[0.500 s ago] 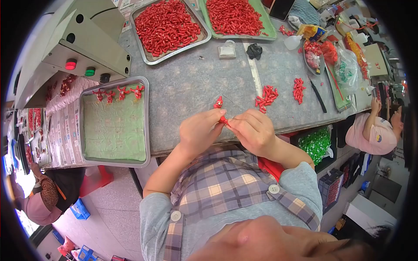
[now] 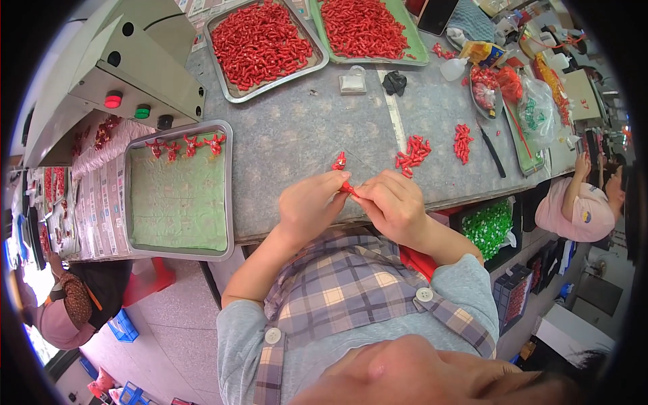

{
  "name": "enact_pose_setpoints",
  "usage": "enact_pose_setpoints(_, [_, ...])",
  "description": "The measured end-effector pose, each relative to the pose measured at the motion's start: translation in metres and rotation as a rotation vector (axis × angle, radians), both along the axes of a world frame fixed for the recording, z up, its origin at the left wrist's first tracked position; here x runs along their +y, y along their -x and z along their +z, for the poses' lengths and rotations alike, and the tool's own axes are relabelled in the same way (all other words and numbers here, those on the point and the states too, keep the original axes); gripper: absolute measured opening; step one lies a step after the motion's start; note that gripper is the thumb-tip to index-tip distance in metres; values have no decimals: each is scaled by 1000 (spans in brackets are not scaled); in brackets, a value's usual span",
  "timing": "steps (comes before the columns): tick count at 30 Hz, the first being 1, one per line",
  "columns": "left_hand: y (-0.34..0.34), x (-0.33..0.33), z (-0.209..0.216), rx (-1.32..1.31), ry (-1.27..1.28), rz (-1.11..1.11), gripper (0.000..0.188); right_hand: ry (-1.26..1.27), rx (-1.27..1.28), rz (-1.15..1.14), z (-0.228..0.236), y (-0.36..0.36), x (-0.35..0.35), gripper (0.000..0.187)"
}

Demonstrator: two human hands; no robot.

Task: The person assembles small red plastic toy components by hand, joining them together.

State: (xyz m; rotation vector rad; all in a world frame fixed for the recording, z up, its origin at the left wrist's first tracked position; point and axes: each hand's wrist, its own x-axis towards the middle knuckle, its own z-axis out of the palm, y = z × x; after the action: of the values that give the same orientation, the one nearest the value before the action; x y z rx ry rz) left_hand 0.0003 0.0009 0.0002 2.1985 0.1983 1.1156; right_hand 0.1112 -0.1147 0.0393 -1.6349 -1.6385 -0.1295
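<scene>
Over the near edge of the grey table, my left hand (image 2: 306,204) pinches a small red plastic figure (image 2: 339,160); its head end sticks out beyond my fingers. From the other side my right hand (image 2: 395,204) closes its fingertips on a red tip (image 2: 348,188) of the same figure, between the two hands. My fingers hide much of its middle. Just past my right hand lies a loose pile of small red parts (image 2: 414,154), with a smaller pile of red parts (image 2: 462,143) farther right.
At left, a metal tray (image 2: 228,196) lined in green carries several red figures along its far edge. Behind it stands a machine (image 2: 145,84) with red and green buttons. Two trays of red parts sit at the back; a black-handled knife (image 2: 494,152) lies right. Other people sit at both sides.
</scene>
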Motion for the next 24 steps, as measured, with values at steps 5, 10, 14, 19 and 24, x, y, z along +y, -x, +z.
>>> enact_pose_setpoints(5, [1, 0, 1, 49, 21, -4, 25, 12, 37, -2, 1, -1, 1, 15])
enact_pose_setpoints(10, [1, 1, 0, 72, 16, -10, 27, 30, 65, -19, 0, -2, 2, 15])
enact_pose_setpoints(14, [0, 0, 2, 139, 49, 0, 27, 115, 186, -60, -7, -5, 0, 14])
enact_pose_setpoints(19, [-2, -1, 9, 268, 105, 16, 25, 239, 420, -97, -17, -10, 2, 10])
enact_pose_setpoints(24, [-1, -1, 9, 357, 110, 22, 23, 331, 579, -111, -23, -10, 0, 8])
